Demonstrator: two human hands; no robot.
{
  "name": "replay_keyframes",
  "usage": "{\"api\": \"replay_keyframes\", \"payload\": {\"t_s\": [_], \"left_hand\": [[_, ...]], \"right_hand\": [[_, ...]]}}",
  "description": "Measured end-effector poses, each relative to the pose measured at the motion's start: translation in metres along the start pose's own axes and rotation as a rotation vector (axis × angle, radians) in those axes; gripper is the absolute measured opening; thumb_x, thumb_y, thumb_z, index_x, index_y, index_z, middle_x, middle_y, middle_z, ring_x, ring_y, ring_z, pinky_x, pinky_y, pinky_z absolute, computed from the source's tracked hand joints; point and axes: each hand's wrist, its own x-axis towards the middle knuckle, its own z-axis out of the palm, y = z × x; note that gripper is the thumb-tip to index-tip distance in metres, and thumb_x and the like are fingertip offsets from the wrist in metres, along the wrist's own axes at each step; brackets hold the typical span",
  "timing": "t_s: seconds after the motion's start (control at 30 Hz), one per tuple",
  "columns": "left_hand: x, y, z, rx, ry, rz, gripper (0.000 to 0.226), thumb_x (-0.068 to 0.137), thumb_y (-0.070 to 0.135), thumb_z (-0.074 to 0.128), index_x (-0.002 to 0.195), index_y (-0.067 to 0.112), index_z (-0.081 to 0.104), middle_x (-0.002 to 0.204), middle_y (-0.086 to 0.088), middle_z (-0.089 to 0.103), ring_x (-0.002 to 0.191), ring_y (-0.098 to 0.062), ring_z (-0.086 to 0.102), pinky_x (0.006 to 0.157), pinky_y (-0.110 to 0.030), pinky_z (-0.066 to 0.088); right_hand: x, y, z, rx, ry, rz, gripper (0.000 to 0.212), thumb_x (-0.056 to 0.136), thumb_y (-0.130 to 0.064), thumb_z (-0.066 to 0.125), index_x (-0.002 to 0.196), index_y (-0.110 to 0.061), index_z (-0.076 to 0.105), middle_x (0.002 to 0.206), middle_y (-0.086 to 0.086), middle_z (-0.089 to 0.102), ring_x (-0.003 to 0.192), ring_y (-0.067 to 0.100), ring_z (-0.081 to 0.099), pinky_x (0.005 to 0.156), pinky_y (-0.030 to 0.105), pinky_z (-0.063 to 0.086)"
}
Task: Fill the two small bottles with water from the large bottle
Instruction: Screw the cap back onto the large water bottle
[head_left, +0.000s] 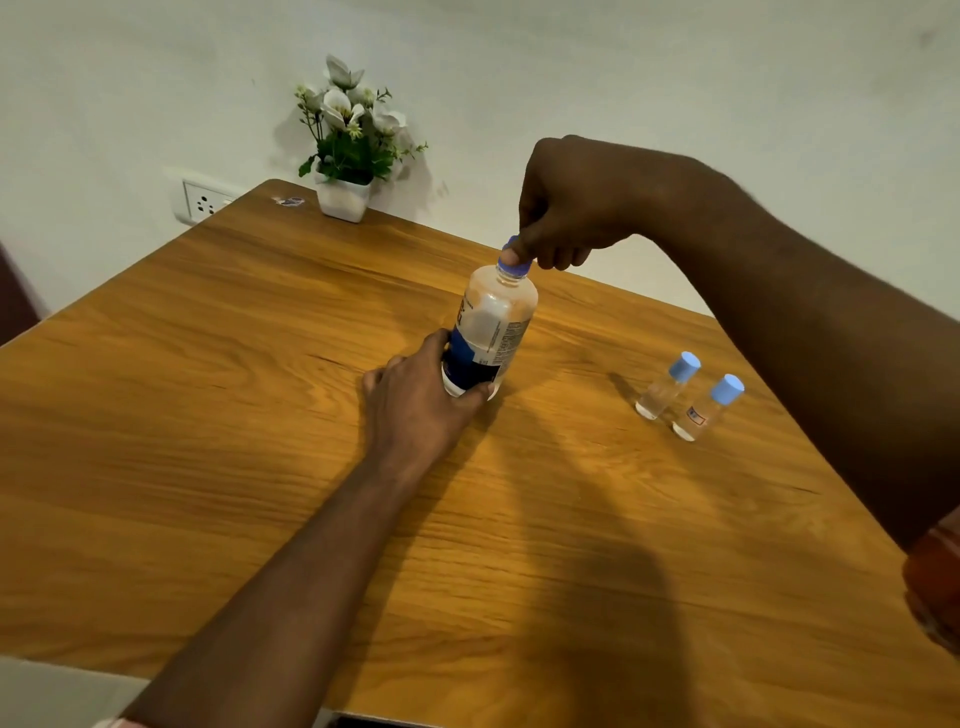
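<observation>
I see the large water bottle (491, 332) standing near the middle of the wooden tabletop (208, 415). My left hand (423, 395) wraps its base from the 7 o'clock side, fingers (475, 391) clamped around the blue label. My right hand (566, 202) reaches in from 2 o'clock, its fingers pinched on the blue cap (514, 262) at the top. The two small bottles (688, 397), both capped in light blue, stand just beside each other at 3 o'clock, well apart from both hands. A potted white flower (345, 145) sits at 11 o'clock.
</observation>
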Motion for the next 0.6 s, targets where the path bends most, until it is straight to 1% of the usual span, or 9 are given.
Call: {"api": "replay_keyframes", "payload": {"t_s": [0.13,0.3,0.4,0.5,0.57,0.6], "left_hand": [[0.001,0.000,0.001,0.015,-0.003,-0.011,0.062,0.080,0.050,0.070,0.134,0.031,0.044,0.127,0.008,0.062,0.121,-0.019,0.054,0.104,-0.043,0.027],[0.001,-0.001,0.001,0.021,-0.010,-0.016,0.063,0.080,0.052,0.069,0.134,0.031,0.044,0.128,0.008,0.061,0.121,-0.018,0.053,0.103,-0.042,0.027],[0.001,0.000,0.001,0.018,-0.007,-0.010,0.062,0.080,0.052,0.069,0.133,0.031,0.045,0.127,0.007,0.062,0.120,-0.019,0.054,0.103,-0.042,0.027],[0.001,0.000,0.000,0.018,-0.008,-0.015,0.063,0.080,0.051,0.070,0.134,0.031,0.045,0.127,0.008,0.062,0.121,-0.018,0.053,0.103,-0.042,0.027],[0.001,0.000,0.000,0.019,-0.013,-0.014,0.064,0.080,0.052,0.070,0.135,0.031,0.044,0.127,0.007,0.062,0.121,-0.019,0.054,0.104,-0.042,0.027],[0.000,0.000,0.000,0.017,-0.013,-0.014,0.064,0.080,0.052,0.070,0.135,0.031,0.044,0.127,0.008,0.062,0.121,-0.019,0.054,0.104,-0.042,0.027]], "right_hand": [[0.002,-0.003,0.002,-0.063,0.024,0.014,0.034,0.087,-0.038,0.069,0.084,-0.004,0.069,0.072,0.007,0.072,0.062,0.017,0.071,0.057,0.028,0.057],[0.003,-0.004,0.003,-0.093,0.041,0.019,0.042,0.085,-0.043,0.069,0.086,-0.001,0.069,0.071,0.008,0.072,0.063,0.020,0.072,0.058,0.030,0.059],[0.002,-0.004,0.003,-0.090,0.051,0.028,0.054,0.080,-0.054,0.069,0.086,0.000,0.070,0.072,0.011,0.072,0.063,0.022,0.071,0.058,0.031,0.059],[-0.002,-0.006,0.003,-0.069,0.097,0.059,0.068,0.077,-0.067,0.060,0.083,0.000,0.068,0.070,0.010,0.071,0.060,0.020,0.070,0.057,0.028,0.056],[-0.007,-0.005,0.003,-0.019,0.176,0.091,0.075,0.079,-0.074,0.050,0.082,-0.001,0.068,0.069,0.008,0.070,0.061,0.019,0.069,0.056,0.025,0.052],[-0.009,-0.004,0.004,0.028,0.221,0.103,0.078,0.081,-0.075,0.045,0.084,0.000,0.069,0.070,0.008,0.071,0.063,0.019,0.070,0.057,0.025,0.052]]}}
